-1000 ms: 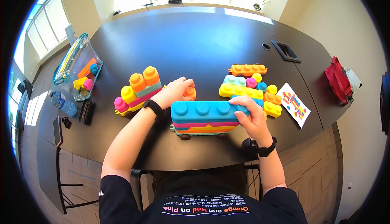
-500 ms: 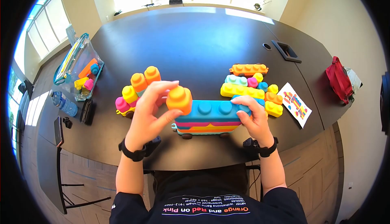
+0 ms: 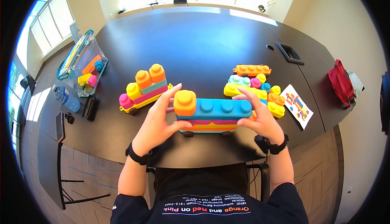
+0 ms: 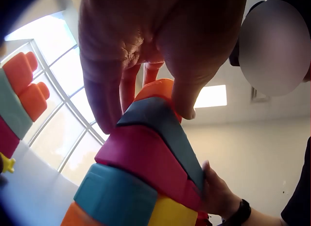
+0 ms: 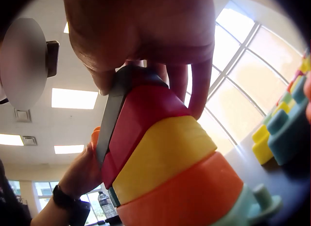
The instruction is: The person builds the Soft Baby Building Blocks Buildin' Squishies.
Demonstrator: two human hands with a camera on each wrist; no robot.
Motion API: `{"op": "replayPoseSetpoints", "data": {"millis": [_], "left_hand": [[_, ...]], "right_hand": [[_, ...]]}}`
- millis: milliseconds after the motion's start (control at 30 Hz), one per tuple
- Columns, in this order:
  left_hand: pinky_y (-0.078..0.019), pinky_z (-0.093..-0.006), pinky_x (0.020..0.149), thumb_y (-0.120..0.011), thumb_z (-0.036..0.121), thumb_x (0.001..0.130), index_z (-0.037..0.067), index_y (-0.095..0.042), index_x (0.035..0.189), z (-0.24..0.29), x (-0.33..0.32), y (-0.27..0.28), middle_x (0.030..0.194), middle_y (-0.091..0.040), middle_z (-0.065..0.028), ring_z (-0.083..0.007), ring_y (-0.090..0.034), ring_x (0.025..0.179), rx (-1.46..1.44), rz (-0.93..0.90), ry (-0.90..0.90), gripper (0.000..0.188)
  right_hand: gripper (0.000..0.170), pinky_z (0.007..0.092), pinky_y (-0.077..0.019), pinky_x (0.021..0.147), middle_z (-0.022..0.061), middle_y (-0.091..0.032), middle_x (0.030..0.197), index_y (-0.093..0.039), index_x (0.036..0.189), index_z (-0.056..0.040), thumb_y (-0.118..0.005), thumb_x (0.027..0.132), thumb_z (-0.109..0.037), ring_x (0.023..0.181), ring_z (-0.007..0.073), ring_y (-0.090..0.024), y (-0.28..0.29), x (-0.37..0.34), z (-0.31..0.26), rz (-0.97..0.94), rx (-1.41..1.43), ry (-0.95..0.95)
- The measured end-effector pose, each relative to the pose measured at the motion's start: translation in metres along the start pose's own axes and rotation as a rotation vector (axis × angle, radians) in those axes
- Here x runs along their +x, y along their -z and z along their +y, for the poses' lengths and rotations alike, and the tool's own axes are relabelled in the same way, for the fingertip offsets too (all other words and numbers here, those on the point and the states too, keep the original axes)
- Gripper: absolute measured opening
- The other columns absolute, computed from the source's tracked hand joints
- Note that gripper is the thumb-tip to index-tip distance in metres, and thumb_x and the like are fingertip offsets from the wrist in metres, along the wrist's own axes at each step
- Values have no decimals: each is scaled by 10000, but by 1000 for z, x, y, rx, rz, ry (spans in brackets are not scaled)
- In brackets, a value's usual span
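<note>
A wheeled stack of toy building blocks stands before me, topped by a long blue block (image 3: 222, 109). An orange block (image 3: 185, 107) sits on its left end, and three blue studs show to the right. My left hand (image 3: 157, 122) holds that end, thumb on the near side and fingers on the far side. The right hand (image 3: 265, 120) grips the opposite end the same way. Below the blue, the left wrist view shows a magenta block (image 4: 141, 155) and the right wrist view a yellow block (image 5: 163, 153) over an orange layer (image 5: 187, 192).
Left stands another block vehicle (image 3: 142, 98); farther left are a clear bag (image 3: 87, 47) and a water bottle (image 3: 67, 99). On the right lie loose blocks (image 3: 243, 90), an orange wheeled base (image 3: 252, 70), a picture sheet (image 3: 297, 106) and a red bag (image 3: 340, 84).
My left hand has picked up the orange block, brought it over and set it on the blue block's left end. The right hand has stayed at the right end.
</note>
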State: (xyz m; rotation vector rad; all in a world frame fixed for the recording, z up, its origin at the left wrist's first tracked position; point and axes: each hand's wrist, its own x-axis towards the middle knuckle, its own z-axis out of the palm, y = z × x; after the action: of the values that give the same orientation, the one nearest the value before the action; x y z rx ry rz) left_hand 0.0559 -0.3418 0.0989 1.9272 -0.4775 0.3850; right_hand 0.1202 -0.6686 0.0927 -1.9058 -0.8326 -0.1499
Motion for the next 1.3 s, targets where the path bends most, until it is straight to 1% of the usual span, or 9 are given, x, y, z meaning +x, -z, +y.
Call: {"op": "replayPoseSetpoints", "data": {"millis": [167,333,533,767,867,967,1033,1200,1300], "left_hand": [[-614,-416,955,-907,81,824,43,-563,1432,-32,-14,2,1292,-707,-132,-287,-739,1120,47,-237,349,699],[-617,-399,899,-846,38,859,7,-604,1305,-41,-14,-4,1157,-736,-170,-325,-757,1045,135,-216,199,508],[-590,-421,871,-759,-36,895,-6,-631,1255,-23,36,1,1091,-740,-195,-369,-744,1035,299,40,63,383],[-539,-497,994,-722,-25,914,-2,-570,1324,-72,119,-27,1216,-689,-236,-466,-653,1175,370,218,30,438],[-563,-545,978,-664,-18,934,-31,-384,1485,-81,134,-41,1364,-487,-334,-550,-632,1152,476,256,252,619],[-555,-542,994,-670,-10,939,-36,-384,1476,-103,137,-47,1351,-502,-324,-543,-625,1169,460,246,273,609],[-502,-515,1077,-706,10,934,-46,-398,1506,-106,135,-47,1351,-540,-321,-519,-572,1257,392,225,355,652],[-551,-459,983,-714,-1,928,-62,-508,1505,-82,114,-26,1285,-641,-268,-422,-660,1123,522,204,65,616],[-547,-430,965,-792,21,872,61,-663,1377,-43,94,4,1323,-675,-148,-363,-666,1140,653,323,-90,523]], "right_hand": [[719,388,-602,875,131,-746,1178,-578,1439,-71,-922,840,-270,987,263,-748,20,-2,-1,-262,-342,-193],[656,351,-616,752,130,-765,1097,-595,1405,-46,-904,855,-224,871,244,-779,11,1,9,-271,-294,-260],[627,388,-626,856,163,-779,1136,-595,1406,-24,-878,857,-131,976,286,-787,25,53,-6,-126,-191,-107],[548,374,-629,832,149,-788,1121,-633,1326,-36,-878,844,-123,895,262,-782,38,138,30,-35,-250,-236],[559,360,-623,816,117,-777,1100,-639,1329,-45,-890,837,-128,868,215,-742,31,158,68,-58,-229,-293],[587,361,-618,818,121,-759,1080,-639,1366,-55,-892,841,-123,951,194,-727,25,162,95,-74,-234,-197],[579,328,-602,717,96,-764,1106,-618,1387,-66,-880,879,-157,863,168,-723,24,164,92,-158,-246,-345],[599,325,-590,688,112,-747,1068,-600,1416,-76,-873,903,-220,845,168,-725,29,166,95,-210,-346,-313],[601,406,-597,902,153,-771,1123,-619,1406,-40,-874,891,-218,1019,269,-738,32,165,92,-220,-335,-374]]}}
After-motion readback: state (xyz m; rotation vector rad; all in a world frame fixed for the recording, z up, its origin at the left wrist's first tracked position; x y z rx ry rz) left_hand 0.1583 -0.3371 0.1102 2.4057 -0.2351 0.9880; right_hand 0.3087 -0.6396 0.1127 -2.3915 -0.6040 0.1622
